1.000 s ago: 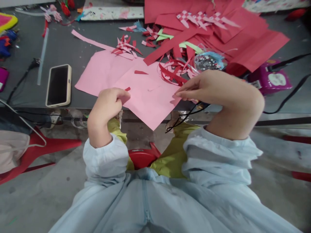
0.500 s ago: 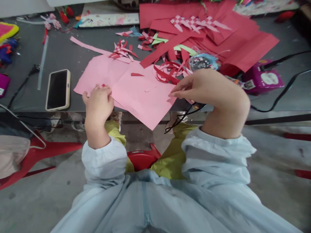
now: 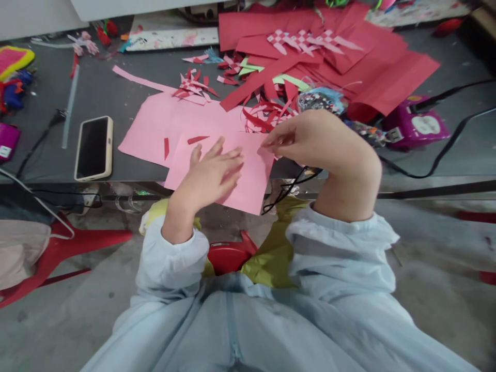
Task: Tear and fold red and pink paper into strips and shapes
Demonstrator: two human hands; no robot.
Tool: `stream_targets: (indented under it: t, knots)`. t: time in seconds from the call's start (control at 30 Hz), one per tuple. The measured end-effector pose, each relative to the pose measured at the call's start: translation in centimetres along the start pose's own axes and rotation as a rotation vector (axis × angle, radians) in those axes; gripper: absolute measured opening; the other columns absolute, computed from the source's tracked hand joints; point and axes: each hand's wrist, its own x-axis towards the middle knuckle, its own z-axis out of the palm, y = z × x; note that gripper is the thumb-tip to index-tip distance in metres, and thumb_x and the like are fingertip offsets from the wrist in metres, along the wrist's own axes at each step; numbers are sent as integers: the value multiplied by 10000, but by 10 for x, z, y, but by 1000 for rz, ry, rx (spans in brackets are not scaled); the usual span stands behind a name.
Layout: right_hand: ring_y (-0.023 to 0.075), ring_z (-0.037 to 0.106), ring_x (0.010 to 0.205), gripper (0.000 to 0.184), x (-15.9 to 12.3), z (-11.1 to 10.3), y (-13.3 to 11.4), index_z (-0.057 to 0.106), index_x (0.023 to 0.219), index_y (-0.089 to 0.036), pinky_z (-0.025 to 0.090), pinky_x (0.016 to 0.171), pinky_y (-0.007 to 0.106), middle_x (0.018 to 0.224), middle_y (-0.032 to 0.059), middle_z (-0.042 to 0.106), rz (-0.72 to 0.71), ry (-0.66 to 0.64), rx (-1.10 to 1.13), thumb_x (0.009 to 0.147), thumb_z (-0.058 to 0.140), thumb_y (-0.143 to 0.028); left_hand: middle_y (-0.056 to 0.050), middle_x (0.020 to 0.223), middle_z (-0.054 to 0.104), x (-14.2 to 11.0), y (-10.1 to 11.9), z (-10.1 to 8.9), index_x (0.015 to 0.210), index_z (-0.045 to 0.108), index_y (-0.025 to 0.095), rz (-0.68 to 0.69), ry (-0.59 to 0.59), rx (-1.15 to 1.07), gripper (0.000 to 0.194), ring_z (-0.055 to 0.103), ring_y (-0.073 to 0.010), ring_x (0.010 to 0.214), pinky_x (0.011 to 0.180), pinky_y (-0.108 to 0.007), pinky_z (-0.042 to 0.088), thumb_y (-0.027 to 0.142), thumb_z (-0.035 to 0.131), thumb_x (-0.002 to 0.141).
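A pink paper sheet [image 3: 256, 175] lies at the near edge of the dark table [image 3: 50, 165], partly hanging over it. My left hand [image 3: 211, 173] rests flat on this sheet with its fingers spread. My right hand [image 3: 306, 137] pinches the sheet's right top corner with closed fingers. A second pink sheet [image 3: 155, 124] lies under it to the left, with two small red strips [image 3: 182, 142] on the paper. Curled red paper scraps [image 3: 263, 116] sit just behind my right hand.
A phone [image 3: 94, 148] lies face up at the left. Red paper sheets [image 3: 372, 67] with woven pink-and-red strips [image 3: 306, 41] cover the back right. A purple device [image 3: 416, 126] with black cables sits at the right. A red stool [image 3: 227, 256] stands below.
My left hand moved right from the left sheet's edge and opened flat on the near pink sheet. That sheet turned and shifted left under my hands. My right hand stayed pinching its corner.
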Motion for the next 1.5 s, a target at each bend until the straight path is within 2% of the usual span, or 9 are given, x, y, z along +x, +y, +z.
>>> stream_targets:
  t: [0.2,0.3,0.67,0.8,0.93,1.1,1.23,1.4,1.5]
  knots:
    - [199,654,632,148,0,-3,-4,775,751,-242,451,623,308,509,-9,608,8,-8,12,771,663,-147,-28,1612,434,2,1,9,1501,485,287,-33,-75,98,501,132,-324,1595,1232,-707,-60,398,402,1019]
    - [188,620,584,178,-1,-5,-8,793,793,-228,431,620,313,500,-15,594,77,-51,-28,771,669,-102,-18,1622,416,2,-4,5,1530,441,290,-131,-2,167,523,115,-341,1595,1215,-738,-82,392,371,1023]
    - [207,670,703,165,-3,-12,0,788,820,-243,484,700,325,711,20,744,-1,-155,-88,819,642,-166,-120,1619,417,-8,-23,-8,1546,412,185,-462,193,323,581,119,-365,1592,1223,-723,-56,399,299,1018]
    - [210,656,646,203,-8,-15,-2,782,882,-229,485,659,330,609,11,684,72,-144,-78,816,603,-158,-137,1625,403,-11,-27,-11,1536,423,183,-559,243,302,577,142,-368,1588,1232,-715,-35,390,305,1010]
    - [222,669,655,211,-12,-16,1,771,849,-253,498,656,339,583,6,665,111,-52,2,789,599,-145,-119,1572,491,-15,-36,-13,1445,531,248,-621,349,255,501,208,-411,1564,1194,-788,26,369,363,989]
    - [225,702,809,241,-12,-13,13,788,851,-207,514,748,355,842,67,781,54,123,85,744,585,-135,-63,1504,576,-20,-50,-13,1248,652,339,-593,472,190,355,289,-396,1537,1195,-787,90,389,464,951]
    - [203,675,770,249,-13,-14,15,804,866,-178,500,733,343,823,77,781,64,220,108,730,597,-148,-90,1529,545,-20,-43,-21,1257,644,294,-630,453,167,384,305,-403,1527,1185,-788,133,360,412,959]
    - [186,684,788,281,-18,-18,12,819,928,-155,498,739,310,893,98,796,82,264,137,763,600,-92,-101,1377,655,-21,-35,-31,1312,636,218,-713,464,143,448,492,-360,1411,1196,-634,295,362,390,968]
    - [180,686,753,265,-18,-17,13,822,921,-171,505,717,305,871,90,798,81,301,142,780,615,-85,-119,1325,685,-21,-39,-32,1288,669,193,-677,528,154,437,573,-314,1335,1165,-517,396,344,436,950]
